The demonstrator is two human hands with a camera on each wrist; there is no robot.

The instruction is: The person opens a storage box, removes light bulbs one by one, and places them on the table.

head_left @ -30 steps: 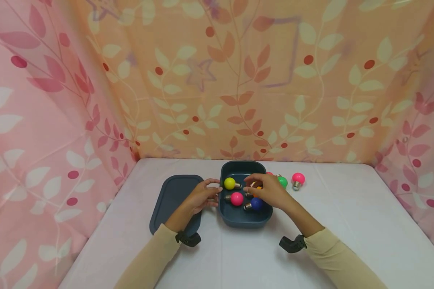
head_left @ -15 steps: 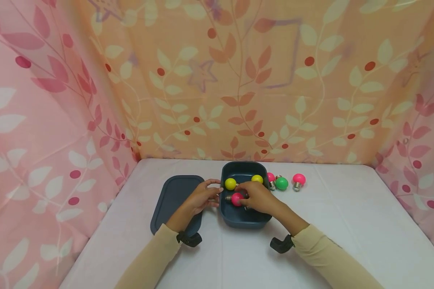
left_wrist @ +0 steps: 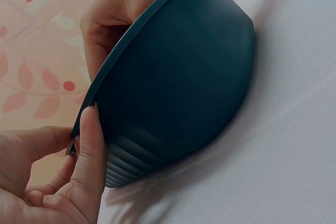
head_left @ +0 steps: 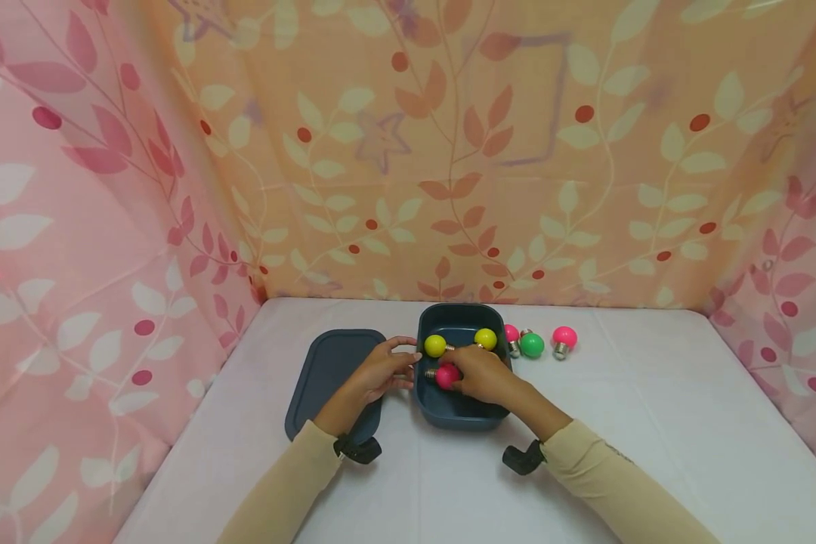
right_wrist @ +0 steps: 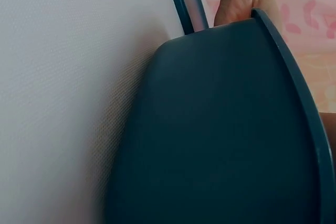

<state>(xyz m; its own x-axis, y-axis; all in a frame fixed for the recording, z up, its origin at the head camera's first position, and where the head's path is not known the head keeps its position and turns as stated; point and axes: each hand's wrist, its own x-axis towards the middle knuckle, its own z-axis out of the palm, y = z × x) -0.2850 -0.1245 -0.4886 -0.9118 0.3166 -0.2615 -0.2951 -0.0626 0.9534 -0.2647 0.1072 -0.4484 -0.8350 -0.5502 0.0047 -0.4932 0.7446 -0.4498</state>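
A dark blue plastic box holds several coloured light bulbs. My left hand is at its left side; in the left wrist view its thumb and fingers pinch the rim. Reaching down into the box, my right hand has thumb and fingertips around a pink bulb, whose metal base points left. One yellow bulb lies behind that at the left, another yellow bulb at the right wall. The right hand hides part of the box floor. In the right wrist view, the box wall covers the fingers.
A dark blue lid lies flat left of the box, partly under the left forearm. Outside, to the right, are a pink bulb, a green bulb and another pink bulb on the white tablecloth. Patterned curtains surround the table.
My right hand has moved left and down from the right side of the box to the pink bulb, uncovering the yellow bulb at the right wall. The left hand keeps its place.
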